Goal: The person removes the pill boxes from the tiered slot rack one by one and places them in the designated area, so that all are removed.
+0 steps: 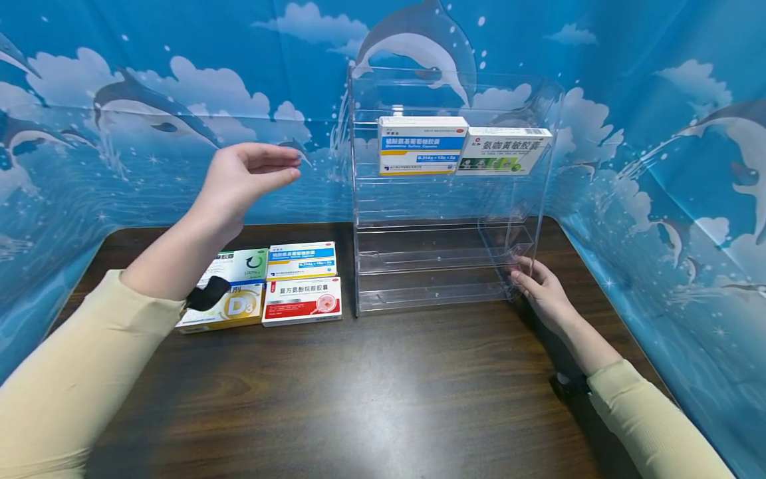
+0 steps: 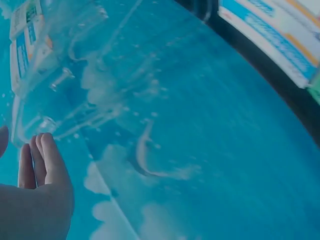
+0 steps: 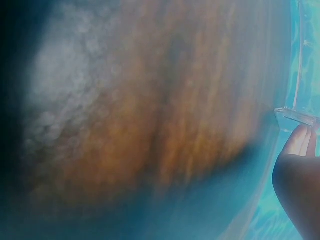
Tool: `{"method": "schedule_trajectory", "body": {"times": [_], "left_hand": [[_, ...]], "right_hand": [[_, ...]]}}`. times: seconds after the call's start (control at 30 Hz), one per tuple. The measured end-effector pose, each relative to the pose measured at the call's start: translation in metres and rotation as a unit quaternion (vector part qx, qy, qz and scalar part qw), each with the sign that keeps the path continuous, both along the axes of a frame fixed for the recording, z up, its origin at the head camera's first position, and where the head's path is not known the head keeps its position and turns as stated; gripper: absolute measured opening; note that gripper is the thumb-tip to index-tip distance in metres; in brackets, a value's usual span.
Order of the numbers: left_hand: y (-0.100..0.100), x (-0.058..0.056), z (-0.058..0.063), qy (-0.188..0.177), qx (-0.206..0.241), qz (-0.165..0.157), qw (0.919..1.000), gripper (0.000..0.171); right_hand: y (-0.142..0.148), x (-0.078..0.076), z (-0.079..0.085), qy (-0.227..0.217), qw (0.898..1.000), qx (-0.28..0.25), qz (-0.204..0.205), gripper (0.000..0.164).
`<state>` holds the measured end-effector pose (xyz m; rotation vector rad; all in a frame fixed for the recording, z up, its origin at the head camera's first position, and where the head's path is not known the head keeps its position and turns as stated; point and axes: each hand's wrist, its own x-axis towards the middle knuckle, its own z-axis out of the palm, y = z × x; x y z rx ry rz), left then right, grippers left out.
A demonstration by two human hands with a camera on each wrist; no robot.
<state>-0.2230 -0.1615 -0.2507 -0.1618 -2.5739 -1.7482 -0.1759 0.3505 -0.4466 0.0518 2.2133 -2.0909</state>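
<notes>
In the head view my left hand (image 1: 236, 176) is raised in the air to the left of a clear plastic display rack (image 1: 431, 296), fingers extended and holding nothing. My right hand (image 1: 544, 296) grips the rack's lower right side edge between thumb and fingers. On an upper tier lean a white-and-blue medicine box (image 1: 422, 148) and, beside it, a white-and-green medicine box (image 1: 504, 152). The lower tiers hold no boxes. Extended fingers of the left hand also show in the left wrist view, apart from the rack.
Left of the rack, medicine boxes lie flat in two rows on the dark wood table (image 1: 371, 399): green-and-white (image 1: 247, 264), white-and-blue (image 1: 302, 259), yellow (image 1: 242, 307) and red-and-white (image 1: 302, 301). My left forearm partly covers the left ones. A blue dolphin-print curtain (image 1: 197, 86) encloses the back and sides.
</notes>
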Motion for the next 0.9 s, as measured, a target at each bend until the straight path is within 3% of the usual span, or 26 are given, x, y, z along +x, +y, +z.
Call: {"method": "schedule_trajectory", "body": {"times": [0.4, 0.9], "left_hand": [[0.06, -0.014, 0.031, 0.093, -0.028, -0.006, 0.9952, 0.032], [0.105, -0.04, 0.04, 0.214, -0.093, -0.018, 0.9723, 0.028]], "right_hand": [[0.001, 0.0, -0.001, 0.0, 1.0, -0.016, 0.002, 0.024], [0.001, 0.001, 0.001, -0.001, 1.0, -0.009, 0.003, 0.027]]}}
